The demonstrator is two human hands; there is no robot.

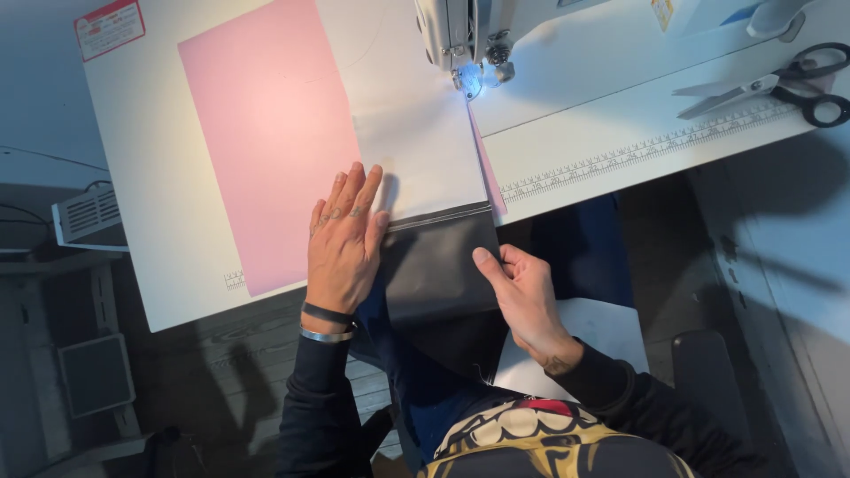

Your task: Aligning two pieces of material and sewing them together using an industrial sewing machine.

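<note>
A white fabric panel (416, 159) lies on the white sewing table (159, 230), running up under the needle of the sewing machine (469, 44). A pink sheet (266, 133) lies beneath it and to its left. Over the table's front edge the panel hangs down dark and glossy (438, 274). My left hand (343, 235) rests flat, fingers spread, on the pink sheet and the panel's left edge. My right hand (524, 292) pinches the hanging part's right edge between thumb and fingers.
Black-handled scissors (779, 84) lie at the table's far right, above a printed ruler strip (637, 155). A small light glows at the needle (469, 80). A red-and-white label (109, 26) sits at the table's top left corner. Grey equipment (88, 217) stands left of the table.
</note>
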